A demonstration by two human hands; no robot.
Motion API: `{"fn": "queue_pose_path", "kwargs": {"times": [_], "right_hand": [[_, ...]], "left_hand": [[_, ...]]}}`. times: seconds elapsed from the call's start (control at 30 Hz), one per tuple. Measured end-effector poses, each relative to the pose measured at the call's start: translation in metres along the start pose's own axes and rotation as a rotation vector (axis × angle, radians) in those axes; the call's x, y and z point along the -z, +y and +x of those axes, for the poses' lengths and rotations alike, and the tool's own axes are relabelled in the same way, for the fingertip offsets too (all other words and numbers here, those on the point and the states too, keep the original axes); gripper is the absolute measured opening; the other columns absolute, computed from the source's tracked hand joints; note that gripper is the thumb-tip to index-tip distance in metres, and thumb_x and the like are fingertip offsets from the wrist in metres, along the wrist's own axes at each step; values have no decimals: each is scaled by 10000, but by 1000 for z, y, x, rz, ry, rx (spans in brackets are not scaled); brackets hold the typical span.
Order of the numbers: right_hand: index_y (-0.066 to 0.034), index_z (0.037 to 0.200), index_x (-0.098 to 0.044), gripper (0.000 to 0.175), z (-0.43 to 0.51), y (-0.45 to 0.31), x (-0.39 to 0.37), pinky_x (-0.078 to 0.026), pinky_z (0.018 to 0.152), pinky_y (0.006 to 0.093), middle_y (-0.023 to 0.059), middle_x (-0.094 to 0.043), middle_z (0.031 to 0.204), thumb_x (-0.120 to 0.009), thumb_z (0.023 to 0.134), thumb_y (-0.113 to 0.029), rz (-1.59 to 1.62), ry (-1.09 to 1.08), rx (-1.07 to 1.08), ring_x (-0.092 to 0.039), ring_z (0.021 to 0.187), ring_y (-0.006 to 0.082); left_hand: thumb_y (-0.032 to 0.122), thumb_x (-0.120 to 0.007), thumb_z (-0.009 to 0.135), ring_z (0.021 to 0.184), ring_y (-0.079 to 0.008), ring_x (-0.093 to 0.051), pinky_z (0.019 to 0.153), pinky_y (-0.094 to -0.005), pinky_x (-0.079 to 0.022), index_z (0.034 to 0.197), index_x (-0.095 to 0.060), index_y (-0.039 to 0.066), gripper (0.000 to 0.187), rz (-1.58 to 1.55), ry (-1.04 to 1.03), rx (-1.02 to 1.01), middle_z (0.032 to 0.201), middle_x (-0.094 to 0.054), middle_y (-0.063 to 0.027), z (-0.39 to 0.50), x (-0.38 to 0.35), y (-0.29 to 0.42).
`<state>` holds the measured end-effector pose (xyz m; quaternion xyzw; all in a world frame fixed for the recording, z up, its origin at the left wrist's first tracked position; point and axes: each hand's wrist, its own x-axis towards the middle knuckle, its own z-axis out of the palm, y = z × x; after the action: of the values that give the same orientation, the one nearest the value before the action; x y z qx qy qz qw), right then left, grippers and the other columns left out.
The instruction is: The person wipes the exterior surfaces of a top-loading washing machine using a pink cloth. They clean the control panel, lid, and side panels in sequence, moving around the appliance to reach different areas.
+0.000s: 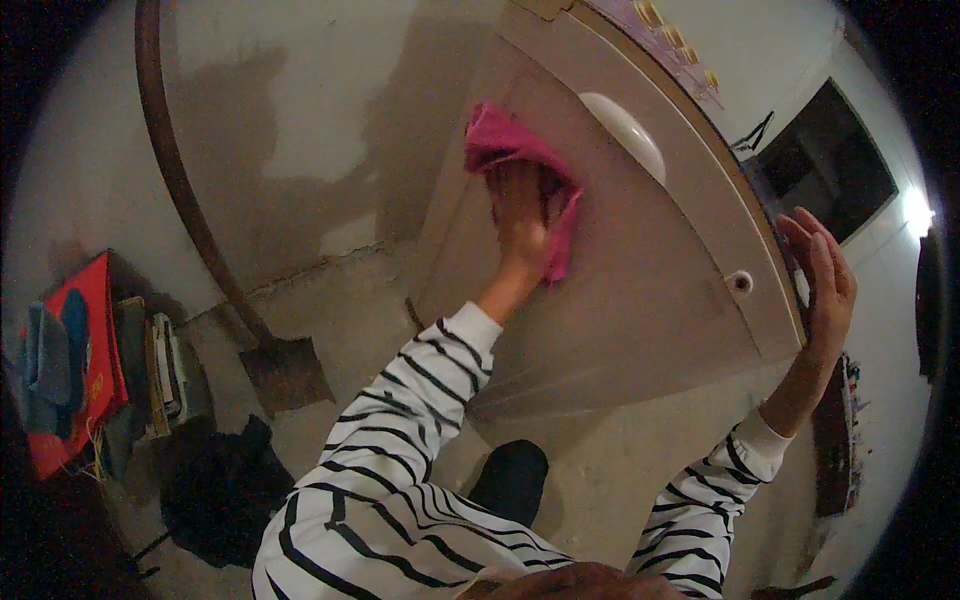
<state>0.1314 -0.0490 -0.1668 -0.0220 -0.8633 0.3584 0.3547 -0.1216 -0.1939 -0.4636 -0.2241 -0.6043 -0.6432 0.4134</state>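
Note:
A bunched pink cloth (517, 139) lies against the smooth front panel (645, 300) of a pale appliance that looks like a chest freezer. Inside its folds is my left hand (521, 214), slightly blurred, pressing it flat to the panel; some of the fingers are hidden by the cloth. A white oval handle (626, 135) sits above and right of the cloth, and a round lock (741, 282) is near the right corner. My right hand (821, 285) rests at the appliance's upper right edge, fingers slightly curled, with nothing seen in it.
A shovel (289, 371) leans on the wall at left, blade on the concrete floor (622, 465). A red bag (82, 360), stacked flat items (165, 367) and a black bundle (225, 491) stand lower left. A purple patterned thing with yellow shapes (675, 45) lies atop the appliance.

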Motion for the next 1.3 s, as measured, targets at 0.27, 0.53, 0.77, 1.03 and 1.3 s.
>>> {"fn": "queue_pose_path", "kwargs": {"times": [0.27, 0.53, 0.77, 1.03, 1.3], "right_hand": [[56, 1328, -602, 410, 4, 1, 5, -494, 1037, 366, 212, -699, 1204, -507, 1066, -245, -31, 40, -14, -672, 1134, 270], [56, 1274, -648, 372, 1, 10, 13, -544, 977, 363, 203, -727, 1121, -505, 1070, -219, -51, 227, 118, -706, 1044, 263], [2, 1262, -669, 325, -36, -30, -23, -532, 958, 392, 157, -686, 1264, -552, 1039, -202, -563, 212, 442, -694, 1081, 282], [-29, 1258, -684, 313, -26, -9, -10, -506, 996, 410, 167, -671, 1310, -635, 983, -169, -1007, 225, 699, -665, 1144, 318], [3, 1281, -664, 318, -28, -14, -23, -537, 955, 406, 166, -678, 1296, -577, 1011, -141, -954, 352, 645, -665, 1135, 289]], "left_hand": [[357, -440, 1078, 1363, -245, -437, 1171, -406, -334, 1480, -442, 138, 458, -912, -191, 800, 1476, -486, -77, -126, 34, -54], [343, -495, 1031, 1370, -273, -426, 1176, -429, -317, 1475, -441, 124, 498, -140, -125, -175, 1477, -477, -92, 73, 7, 47], [331, -543, 990, 1376, -297, -417, 1180, -450, -302, 1471, -440, 113, 538, -563, -213, 554, 1477, -469, -105, -114, 25, -43], [356, -601, 904, 1349, -374, -426, 1163, -545, -296, 1423, -470, 80, 602, -67, -236, -193, 1431, -485, -162, 39, -1, 37], [389, -604, 905, 1395, -373, -384, 1166, -578, -271, 1431, -481, 61, 632, -627, -121, 629, 1467, -467, -152, -75, -11, -50]]}}
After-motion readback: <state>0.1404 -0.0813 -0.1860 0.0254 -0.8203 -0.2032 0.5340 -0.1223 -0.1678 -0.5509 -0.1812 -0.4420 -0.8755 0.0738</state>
